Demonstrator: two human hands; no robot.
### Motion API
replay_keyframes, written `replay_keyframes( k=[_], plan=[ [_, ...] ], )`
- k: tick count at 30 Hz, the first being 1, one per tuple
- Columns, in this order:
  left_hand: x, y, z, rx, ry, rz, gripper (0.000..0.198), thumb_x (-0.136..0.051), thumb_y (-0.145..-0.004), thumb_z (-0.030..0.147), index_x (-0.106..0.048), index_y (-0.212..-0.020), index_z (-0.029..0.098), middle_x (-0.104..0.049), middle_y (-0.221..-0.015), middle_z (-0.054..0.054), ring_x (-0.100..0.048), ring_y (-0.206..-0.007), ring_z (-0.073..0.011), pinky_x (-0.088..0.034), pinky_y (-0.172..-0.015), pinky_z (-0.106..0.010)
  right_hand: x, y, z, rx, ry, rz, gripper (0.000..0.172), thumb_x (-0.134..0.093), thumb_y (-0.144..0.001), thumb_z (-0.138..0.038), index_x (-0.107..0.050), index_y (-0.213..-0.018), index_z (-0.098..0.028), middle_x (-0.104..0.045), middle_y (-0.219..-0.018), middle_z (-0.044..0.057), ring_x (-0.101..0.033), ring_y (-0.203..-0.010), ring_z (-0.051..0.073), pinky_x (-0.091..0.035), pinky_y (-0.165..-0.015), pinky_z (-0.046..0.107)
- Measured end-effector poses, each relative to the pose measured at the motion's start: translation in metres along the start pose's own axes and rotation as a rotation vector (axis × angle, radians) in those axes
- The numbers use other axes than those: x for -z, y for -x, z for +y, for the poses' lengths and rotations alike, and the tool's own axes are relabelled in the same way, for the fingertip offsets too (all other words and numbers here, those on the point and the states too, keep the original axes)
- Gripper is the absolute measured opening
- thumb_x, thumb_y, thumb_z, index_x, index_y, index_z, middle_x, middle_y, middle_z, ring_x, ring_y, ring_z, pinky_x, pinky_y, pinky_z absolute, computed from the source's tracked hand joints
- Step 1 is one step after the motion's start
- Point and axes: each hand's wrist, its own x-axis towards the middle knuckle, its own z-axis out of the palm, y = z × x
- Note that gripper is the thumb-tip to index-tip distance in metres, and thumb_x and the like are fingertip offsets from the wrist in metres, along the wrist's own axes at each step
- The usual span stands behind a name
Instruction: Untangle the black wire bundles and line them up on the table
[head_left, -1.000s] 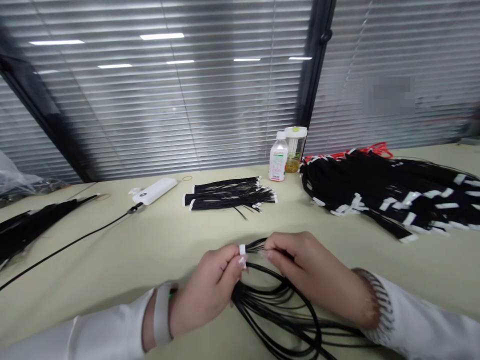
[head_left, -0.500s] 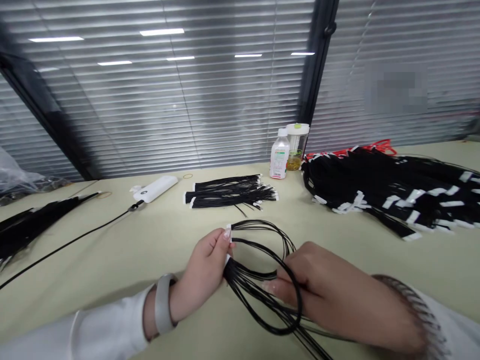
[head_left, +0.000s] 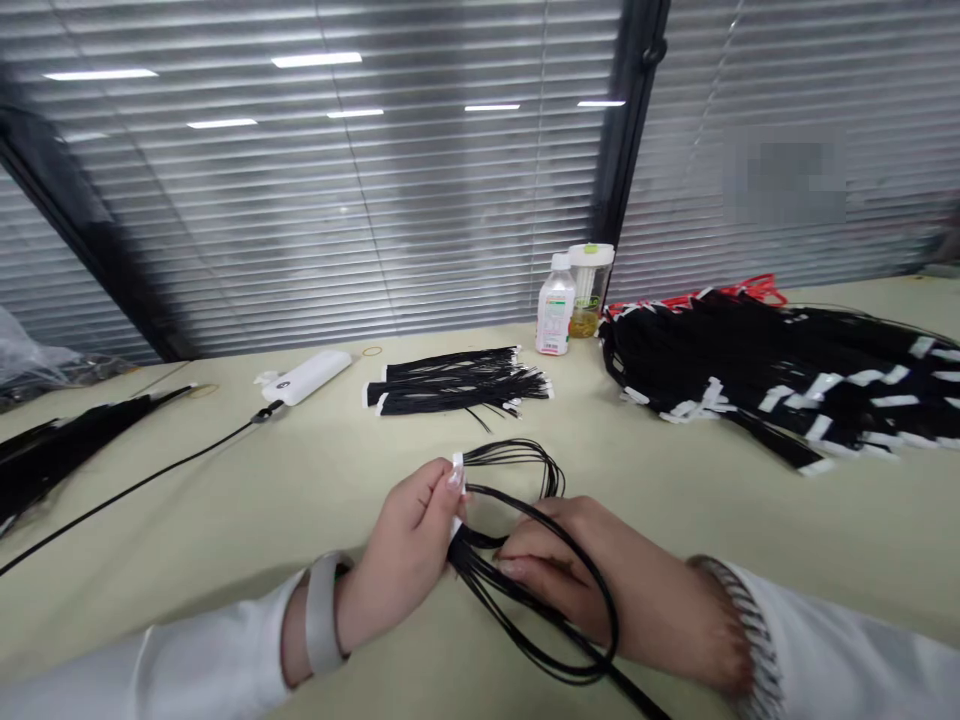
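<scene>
A bundle of thin black wires (head_left: 574, 663) with a white connector (head_left: 458, 462) hangs in loops between my two hands above the table. My left hand (head_left: 416, 535) is closed, pinching the white connector end between thumb and fingers. Close by on the right, my right hand (head_left: 574, 560) is closed around the wires, a short way from the connector. One loop passes in front of its knuckles, and the gathered wires trail down to the lower right. The right fingertips are partly hidden behind the wires.
Three or so black wire bundles (head_left: 457, 385) lie further back on the table. At right is a large heap of black wires (head_left: 757, 345) with white ends. A bottle (head_left: 556, 308), a clear cup (head_left: 589, 290) and a white device (head_left: 309, 377) with a cable stand near the blinds.
My right hand has moved left along the wires, closer to my left hand. The wires behind it are drawn together more tightly. My left hand keeps its grip on the connector.
</scene>
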Motion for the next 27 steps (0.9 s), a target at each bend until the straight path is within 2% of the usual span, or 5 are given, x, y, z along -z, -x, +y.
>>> replay_keyframes(
  k=[7,11,14,20,27],
  plan=[
    [0.0,0.002,0.003,-0.067,-0.072,-0.011,0.034,-0.033,-0.091,0.034,-0.044,-0.062,0.018,-0.046,-0.057,0.003,-0.042,-0.052,-0.0102,-0.034,-0.049,-0.021,-0.013,0.003,0.005,0.002,-0.093,0.091,0.027,-0.042,-0.087,-0.023,-0.044,-0.061,-0.019,-0.051,-0.063,-0.002,-0.045,-0.056,0.009,-0.037,-0.059,0.023],
    [0.0,0.002,0.004,-0.08,-0.081,-0.017,0.033,-0.033,-0.091,0.033,-0.044,-0.063,0.018,-0.047,-0.057,0.003,-0.043,-0.052,-0.0101,-0.034,-0.049,-0.021,-0.013,0.002,0.003,0.018,-0.072,0.148,0.024,-0.043,-0.082,-0.017,-0.041,-0.058,-0.019,-0.05,-0.065,-0.002,-0.047,-0.058,0.01,-0.039,-0.06,0.023],
    [0.0,0.002,0.005,-0.084,-0.086,-0.027,0.033,-0.033,-0.091,0.032,-0.044,-0.063,0.018,-0.046,-0.056,0.003,-0.042,-0.052,-0.0099,-0.034,-0.049,-0.021,-0.011,0.001,0.0,-0.021,-0.049,0.125,0.018,-0.046,-0.076,-0.011,-0.043,-0.061,-0.019,-0.047,-0.062,-0.003,-0.044,-0.056,0.009,-0.038,-0.058,0.023],
    [0.0,0.002,0.005,-0.079,-0.103,-0.04,0.033,-0.033,-0.091,0.032,-0.044,-0.063,0.018,-0.047,-0.057,0.003,-0.042,-0.053,-0.0102,-0.034,-0.05,-0.021,-0.014,0.001,0.001,-0.042,-0.145,0.058,0.019,-0.044,-0.086,-0.019,-0.046,-0.067,-0.018,-0.049,-0.061,-0.003,-0.047,-0.057,0.01,-0.039,-0.059,0.023],
    [0.0,0.002,0.004,-0.072,-0.113,-0.051,0.033,-0.032,-0.091,0.033,-0.044,-0.063,0.018,-0.046,-0.057,0.003,-0.042,-0.053,-0.0103,-0.034,-0.05,-0.022,-0.01,0.0,0.0,-0.027,-0.066,0.094,0.021,-0.048,-0.083,-0.016,-0.043,-0.063,-0.018,-0.044,-0.064,-0.004,-0.043,-0.057,0.009,-0.036,-0.055,0.021]
  ],
)
